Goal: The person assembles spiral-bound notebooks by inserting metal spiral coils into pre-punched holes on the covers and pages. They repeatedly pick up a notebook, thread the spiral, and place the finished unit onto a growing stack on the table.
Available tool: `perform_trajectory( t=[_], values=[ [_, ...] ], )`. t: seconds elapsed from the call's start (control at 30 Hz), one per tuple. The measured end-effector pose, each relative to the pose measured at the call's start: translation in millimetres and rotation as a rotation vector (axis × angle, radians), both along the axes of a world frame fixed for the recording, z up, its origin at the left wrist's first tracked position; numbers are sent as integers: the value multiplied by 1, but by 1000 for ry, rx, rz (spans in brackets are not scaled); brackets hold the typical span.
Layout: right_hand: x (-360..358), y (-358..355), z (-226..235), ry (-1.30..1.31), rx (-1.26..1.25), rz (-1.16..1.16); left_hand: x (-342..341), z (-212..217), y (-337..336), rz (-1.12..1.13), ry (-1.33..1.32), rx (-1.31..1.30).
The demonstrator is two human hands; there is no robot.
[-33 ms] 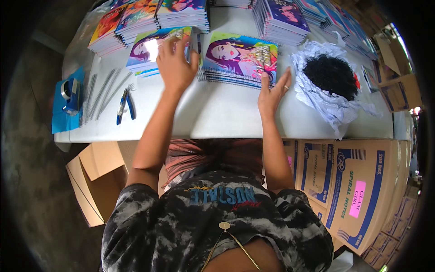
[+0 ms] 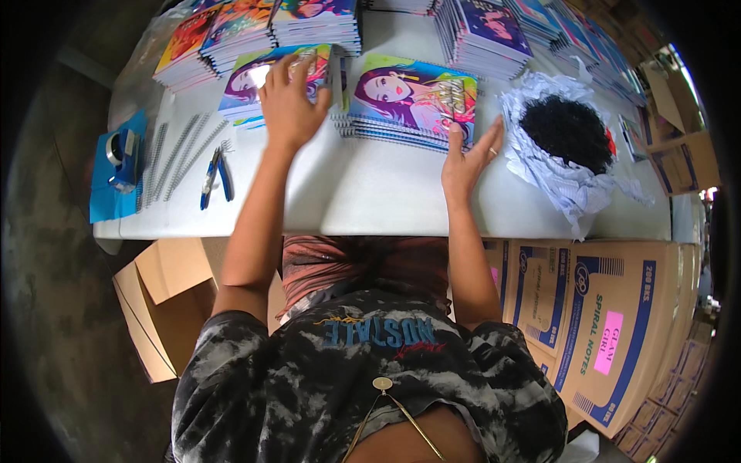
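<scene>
My left hand (image 2: 292,99) lies flat with fingers spread on a colourful spiral notebook (image 2: 245,86) at the left of the white table (image 2: 370,197). A low stack of spiral notebooks (image 2: 409,96) with a cartoon face on the cover lies in the middle. My right hand (image 2: 468,157), open with a ring on one finger, touches the near right corner of that stack. Neither hand is closed around anything.
More notebook stacks (image 2: 482,27) line the table's far side. A blue tape dispenser (image 2: 120,150), wire spiral coils (image 2: 174,150) and blue-handled pliers (image 2: 214,174) lie at the left. A white bag of black pieces (image 2: 563,127) sits at the right. Cardboard boxes (image 2: 610,324) stand below.
</scene>
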State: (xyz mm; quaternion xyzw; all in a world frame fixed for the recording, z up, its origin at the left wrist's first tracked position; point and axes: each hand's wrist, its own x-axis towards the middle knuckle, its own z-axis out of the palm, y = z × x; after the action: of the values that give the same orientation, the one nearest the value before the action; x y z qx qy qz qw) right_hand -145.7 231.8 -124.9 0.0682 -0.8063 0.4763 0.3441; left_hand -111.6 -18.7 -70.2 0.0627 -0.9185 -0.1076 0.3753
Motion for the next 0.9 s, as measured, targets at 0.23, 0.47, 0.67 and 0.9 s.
perform_trajectory(
  t=[0.23, 0.47, 0.67, 0.9],
  values=[
    [21, -32, 37, 124, -96, 511, 56, -1, -65, -132, -355, -133],
    [63, -90, 55, -262, -24, 1235, 151, 76, -18, -201, -461, -109],
    [69, -77, 49, -309, -507, 1221, 171, 12, -52, -297, -89, 1057],
    [58, -49, 14, -518, -269, 1215, 128, -58, -115, 39, -267, 221]
  ],
)
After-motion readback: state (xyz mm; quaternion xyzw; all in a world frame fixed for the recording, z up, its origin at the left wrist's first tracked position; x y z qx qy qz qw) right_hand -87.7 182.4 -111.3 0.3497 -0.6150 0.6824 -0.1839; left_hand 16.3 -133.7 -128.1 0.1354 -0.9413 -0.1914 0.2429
